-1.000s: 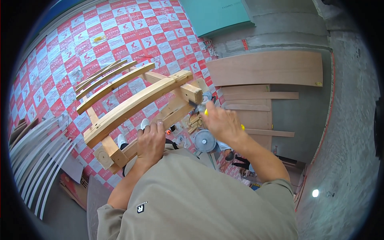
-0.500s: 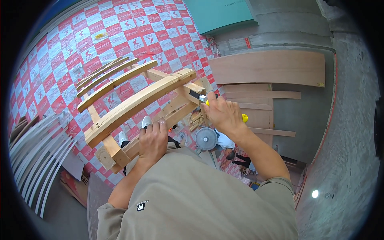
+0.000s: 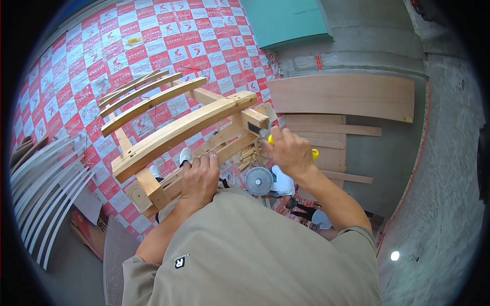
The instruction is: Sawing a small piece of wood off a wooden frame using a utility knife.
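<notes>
A pale timber frame (image 3: 184,133), with a thick beam and several thinner slats beyond it, stands in front of my body. My left hand (image 3: 200,176) has its fingers curled over the near rail of this frame. At the frame's right end, my right hand (image 3: 291,153) is wrapped round the yellow handle of a hammer (image 3: 254,128). The dark hammer head is close against the timber end; whether it touches I cannot tell. Part of the handle is hidden inside my fist, and its yellow butt sticks out on the right.
Red and white checkered sheeting (image 3: 127,35) covers the floor. Brown boards (image 3: 342,97) lie at right, below a stack of green sheets (image 3: 286,23). Curved white strips (image 3: 48,188) stand at left. A round grey disc (image 3: 259,181) and other people (image 3: 283,181) are close by, low in the picture.
My right hand and the hammer have moved slightly down and right, and the hammer head has tilted. The left hand keeps its place on the rail. The view has shifted a little.
</notes>
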A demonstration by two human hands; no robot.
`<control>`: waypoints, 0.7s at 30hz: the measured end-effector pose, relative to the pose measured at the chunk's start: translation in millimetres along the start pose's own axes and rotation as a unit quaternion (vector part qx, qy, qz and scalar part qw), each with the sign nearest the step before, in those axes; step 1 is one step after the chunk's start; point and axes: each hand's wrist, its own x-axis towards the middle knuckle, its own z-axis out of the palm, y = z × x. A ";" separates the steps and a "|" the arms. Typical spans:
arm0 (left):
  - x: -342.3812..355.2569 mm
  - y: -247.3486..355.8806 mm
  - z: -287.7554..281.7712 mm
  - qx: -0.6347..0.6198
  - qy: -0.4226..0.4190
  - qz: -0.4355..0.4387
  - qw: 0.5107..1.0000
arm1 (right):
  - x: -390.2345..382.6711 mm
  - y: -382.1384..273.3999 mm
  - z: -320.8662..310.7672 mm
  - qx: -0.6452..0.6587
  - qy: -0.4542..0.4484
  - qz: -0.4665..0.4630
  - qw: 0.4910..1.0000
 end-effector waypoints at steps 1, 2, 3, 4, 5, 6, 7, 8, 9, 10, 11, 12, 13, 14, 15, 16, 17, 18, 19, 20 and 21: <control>-1.0 0.6 -0.1 0.001 0.000 -0.001 1.000 | -0.8 -3.7 0.0 0.034 -0.002 -0.010 0.999; -1.8 1.0 0.0 0.001 -0.001 -0.003 1.000 | 2.8 -4.3 -1.4 0.034 -0.003 -0.011 0.999; -1.0 -0.1 0.5 0.000 0.002 -0.002 1.000 | 9.6 -4.0 -3.8 0.017 -0.027 0.017 0.999; -0.5 -0.9 0.9 -0.001 0.006 -0.001 1.000 | 13.5 -3.8 -5.4 0.000 -0.051 0.045 0.998; -0.3 -1.9 0.6 -0.001 0.005 0.001 1.000 | 13.6 -3.9 -6.0 0.000 -0.052 0.047 0.998; -0.6 -1.0 -0.6 -0.003 -0.002 0.001 1.000 | 12.8 -2.1 -7.2 0.010 -0.070 0.057 0.996; -1.0 -0.1 -1.2 -0.005 -0.010 0.002 1.000 | 12.0 -0.4 -7.9 0.020 -0.089 0.066 0.994; -1.8 0.8 -0.6 -0.006 -0.010 0.003 1.000 | 11.9 1.4 -8.0 0.020 -0.089 0.067 0.994; -1.8 -0.1 1.3 -0.008 -0.006 0.003 1.000 | 12.2 2.8 -7.2 0.009 -0.084 0.057 0.995; -1.5 -0.8 2.5 -0.011 -0.001 0.003 1.000 | 12.5 4.1 -6.4 -0.001 -0.078 0.048 0.996; -0.9 -1.3 2.8 -0.012 0.000 0.008 1.000 | 13.2 5.0 -5.2 -0.003 -0.078 0.052 0.996; -1.7 -1.6 1.8 -0.019 -0.002 0.001 1.000 | 13.7 4.7 -4.1 -0.009 -0.071 0.050 0.996; -2.6 -2.0 0.9 -0.025 -0.003 -0.007 1.000 | 13.0 4.4 -3.3 -0.015 -0.064 0.047 0.997; -3.8 -2.2 1.1 -0.026 -0.003 -0.006 1.000 | 10.2 4.2 -2.5 -0.016 -0.064 0.048 0.997; -3.7 -2.6 2.2 -0.022 -0.005 -0.002 1.000 | 9.1 4.9 -2.0 -0.017 -0.062 0.046 0.997; -3.6 -3.0 2.9 -0.017 -0.007 0.001 1.000 | 8.5 4.9 -3.1 -0.017 -0.059 0.044 0.997; -3.5 -2.6 2.6 -0.018 -0.005 -0.002 1.000 | 8.0 3.9 -5.7 -0.020 -0.058 0.041 0.997; -2.6 -1.5 3.0 -0.015 -0.012 -0.002 1.000 | 7.9 3.4 -7.5 -0.017 -0.062 0.049 0.997; -1.3 -1.1 3.4 -0.012 -0.020 -0.002 1.000 | 8.9 3.0 -9.2 -0.015 -0.067 0.057 0.996; 0.2 -1.8 3.5 -0.012 -0.018 -0.005 1.000 | 11.5 2.5 -12.4 -0.017 -0.066 0.054 0.996; -1.0 -1.5 3.1 -0.006 -0.014 -0.002 1.000 | 11.5 0.4 -16.8 -0.008 -0.055 0.063 0.997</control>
